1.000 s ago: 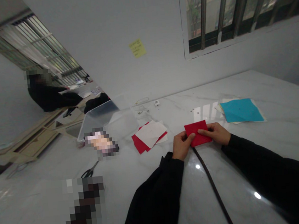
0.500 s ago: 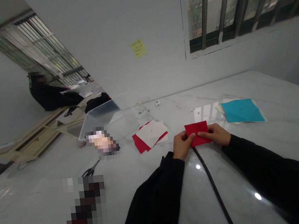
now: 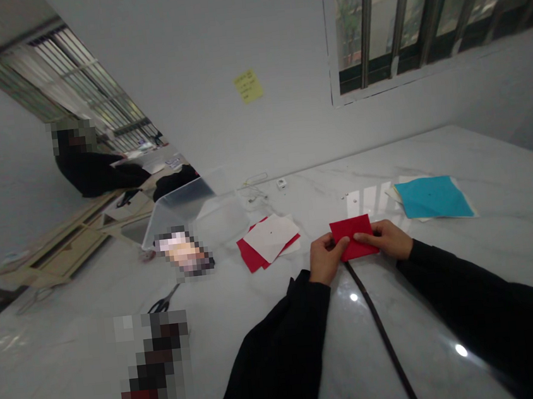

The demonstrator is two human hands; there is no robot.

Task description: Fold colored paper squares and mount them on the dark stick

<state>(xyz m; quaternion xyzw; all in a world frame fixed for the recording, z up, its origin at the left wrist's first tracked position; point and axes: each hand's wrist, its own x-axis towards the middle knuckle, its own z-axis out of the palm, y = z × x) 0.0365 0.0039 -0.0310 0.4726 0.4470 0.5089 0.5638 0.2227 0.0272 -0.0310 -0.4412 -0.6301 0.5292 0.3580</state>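
A small red piece of folded paper [image 3: 351, 228] is held between both hands over the marble-patterned table [image 3: 440, 308]. My left hand [image 3: 326, 258] pinches its left side, thumb on top. On the right edge my right hand [image 3: 391, 239] has closed too, its thumb pressed near the middle. The fingers behind the paper are hidden. From under the paper's lower edge a thin dark strip [image 3: 381, 333] runs toward the table's near side; whether it touches the paper I cannot tell. To the left lie white sheets [image 3: 270, 237] over red sheets [image 3: 253, 261].
Blue sheets [image 3: 433, 198] lie on pale ones at the right. Left are scissors [image 3: 160, 304], a clear plastic bin [image 3: 183, 202] and blurred-out items. A white cable [image 3: 257, 195] and small white block [image 3: 281, 184] lie by the wall. Another person [image 3: 96, 170] sits beyond.
Almost nothing differs. The view has shifted very slightly, and both hands keep their hold on the red paper in the same place.
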